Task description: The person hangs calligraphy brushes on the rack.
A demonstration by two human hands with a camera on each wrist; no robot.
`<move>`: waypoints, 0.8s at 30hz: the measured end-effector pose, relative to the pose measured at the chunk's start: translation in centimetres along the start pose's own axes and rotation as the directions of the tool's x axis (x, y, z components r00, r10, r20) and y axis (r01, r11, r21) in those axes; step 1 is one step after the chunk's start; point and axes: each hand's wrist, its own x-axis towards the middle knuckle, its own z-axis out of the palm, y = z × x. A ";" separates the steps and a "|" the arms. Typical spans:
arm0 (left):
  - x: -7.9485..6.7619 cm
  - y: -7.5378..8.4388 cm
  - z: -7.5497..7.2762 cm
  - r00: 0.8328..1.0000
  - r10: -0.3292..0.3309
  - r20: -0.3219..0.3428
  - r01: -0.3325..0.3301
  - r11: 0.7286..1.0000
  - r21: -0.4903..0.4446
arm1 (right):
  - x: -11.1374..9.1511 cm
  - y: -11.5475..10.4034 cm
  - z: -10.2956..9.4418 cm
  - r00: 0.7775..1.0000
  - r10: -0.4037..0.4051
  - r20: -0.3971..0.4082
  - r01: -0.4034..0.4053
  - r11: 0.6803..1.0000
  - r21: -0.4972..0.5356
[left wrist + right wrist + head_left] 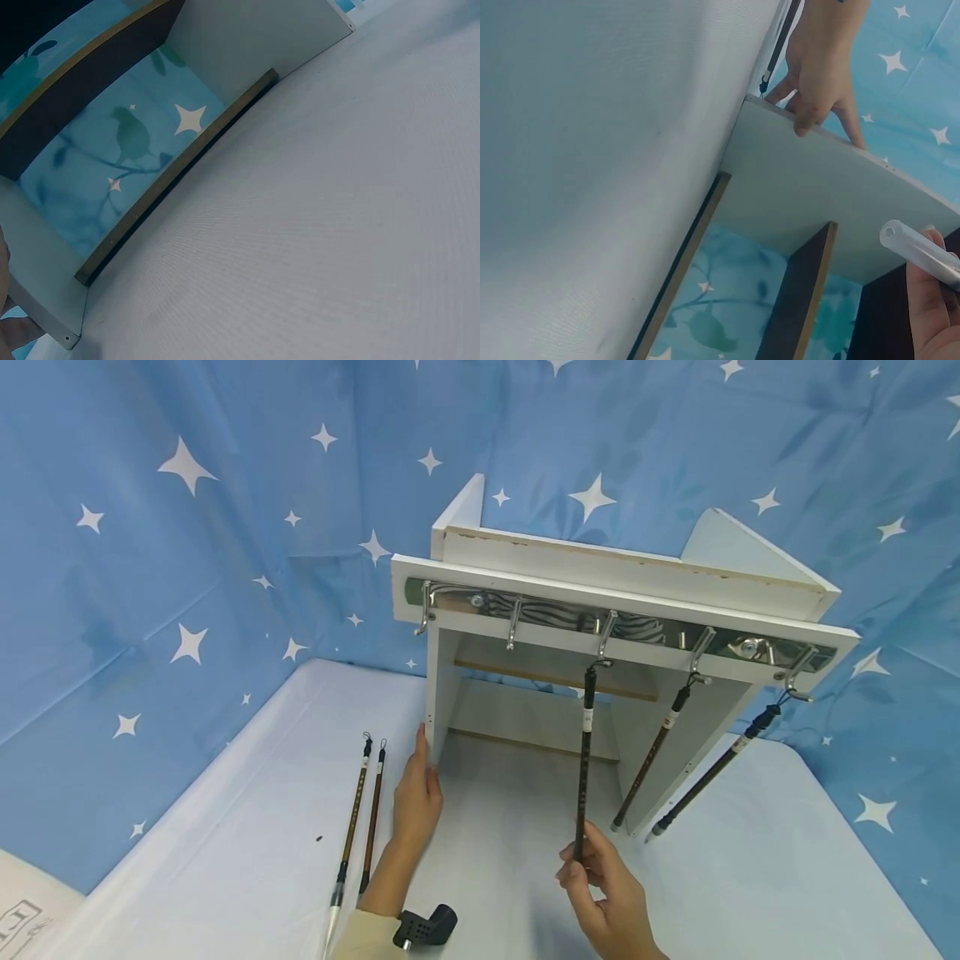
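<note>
A calligraphy brush (584,760) with a dark handle hangs by its loop at the middle hook (607,633) of a white shelf unit (630,568). Its lower end is pinched between the thumb and fingers of my right hand (611,893). The right wrist view shows a clear plastic cap (916,249) at that end, beside the fingers. My left hand (416,802) grips the front edge of the unit's left side panel (442,693), thumb on the inner side and fingers along the outside. Two more brushes, one reddish-brown (651,756) and one dark (716,772), hang from the two right-hand hooks.
Two brushes, one longer (355,810) and one shorter (372,822), lie on the white tabletop (247,827) left of the unit. The two left hooks carry nothing. A star-patterned blue cloth (247,527) hangs behind, and a printed box (30,910) stands at lower left.
</note>
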 end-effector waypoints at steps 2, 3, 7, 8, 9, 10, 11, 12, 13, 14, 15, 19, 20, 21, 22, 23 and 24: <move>0.0 0.0 0.0 1.000 0.001 -0.001 -0.001 1.000 0.000 | 0.1 0.0 0.0 1.000 -0.019 -0.011 0.019 1.000 0.006; 0.0 0.0 0.0 1.000 -0.002 -0.001 0.002 1.000 0.002 | 0.1 0.1 0.1 1.000 -0.023 -0.015 0.023 1.000 0.008; 0.0 0.0 0.0 1.000 -0.015 0.007 0.015 1.000 0.001 | 0.0 0.2 0.2 0.999 -0.034 -0.027 0.035 0.999 0.023; 0.0 0.0 0.0 1.000 -0.019 0.011 0.019 1.000 0.002 | 0.0 0.2 0.2 0.999 -0.029 -0.027 0.030 0.999 0.026; 0.0 0.0 0.0 1.000 -0.020 0.012 0.020 1.000 0.000 | 0.0 0.3 0.2 0.999 -0.035 -0.030 0.036 0.999 0.031; 0.0 0.1 0.0 1.000 -0.020 0.014 0.020 1.000 0.000 | 0.0 0.4 0.2 0.999 -0.042 -0.034 0.043 0.998 0.034; 0.0 0.1 0.0 1.000 -0.021 0.014 0.021 1.000 0.000 | 0.0 0.4 0.2 0.998 -0.049 -0.037 0.050 0.998 0.039; 0.0 0.1 -0.1 1.000 -0.019 0.015 0.019 1.000 0.000 | 0.0 0.4 0.2 0.998 -0.050 -0.039 0.051 0.998 0.037; 0.0 0.1 -0.1 1.000 -0.016 0.014 0.016 1.000 0.001 | 0.0 0.4 0.2 0.998 -0.049 -0.040 0.051 0.998 0.034; 0.0 0.1 -0.1 1.000 -0.016 0.014 0.016 1.000 0.000 | 0.1 0.4 0.2 0.998 -0.053 -0.042 0.055 0.998 0.043; 0.0 0.1 -0.1 1.000 -0.014 0.013 0.014 1.000 0.001 | 0.1 0.4 0.2 0.997 -0.057 -0.045 0.059 0.997 0.044; 0.1 0.0 -0.1 1.000 -0.018 0.012 0.018 1.000 -0.001 | 0.1 0.3 0.2 0.998 -0.043 -0.049 0.046 0.998 0.049; 0.1 0.0 -0.1 1.000 -0.018 0.012 0.018 1.000 -0.001 | 0.0 0.3 0.2 0.998 -0.041 -0.052 0.043 0.998 0.050; 0.1 0.0 -0.1 1.000 -0.019 0.012 0.019 1.000 0.000 | 0.0 0.4 0.2 0.998 -0.043 -0.055 0.046 0.998 0.047; 0.1 0.0 -0.1 1.000 -0.019 0.012 0.019 1.000 0.000 | 0.0 0.4 0.3 0.998 -0.041 -0.057 0.044 0.998 0.051; 0.1 0.0 -0.1 1.000 -0.018 0.012 0.018 1.000 0.000 | 0.0 0.4 0.3 0.997 -0.040 -0.059 0.043 0.998 0.054; 0.1 0.0 -0.1 1.000 -0.017 0.012 0.017 1.000 0.001 | 0.0 0.5 0.3 0.997 -0.039 -0.061 0.043 0.997 0.059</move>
